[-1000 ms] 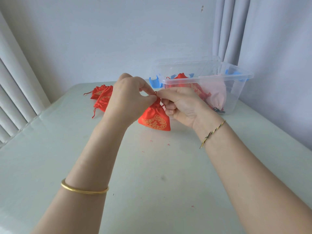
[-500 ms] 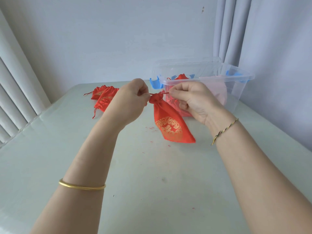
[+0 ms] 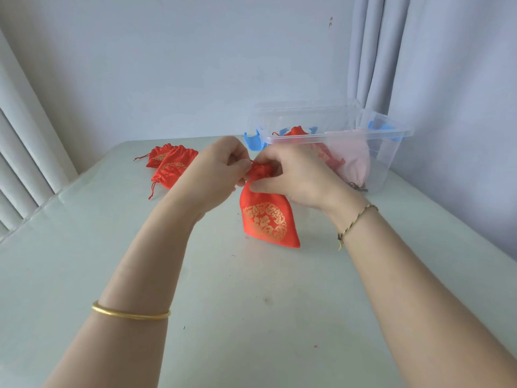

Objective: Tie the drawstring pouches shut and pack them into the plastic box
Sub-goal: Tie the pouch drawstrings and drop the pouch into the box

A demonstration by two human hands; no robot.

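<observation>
A red drawstring pouch with a gold round print hangs over the table's middle, its bottom corner touching the tabletop. My left hand pinches its gathered neck and cord from the left. My right hand grips the neck from the right, thumb under the bunched top. A clear plastic box with blue clips stands just behind my right hand. Inside it lie a red pouch and a pale pink pouch. Two more red pouches lie overlapping at the back left of the table.
The pale green table runs to a white wall behind. Grey curtains hang at the back right, close to the box. White vertical blinds stand along the left edge. The box's clear lid leans behind it.
After pulling the cords apart and cinching the neck, both hands have come back together at the pouch's top. The pouch now hangs straighter and lower.
</observation>
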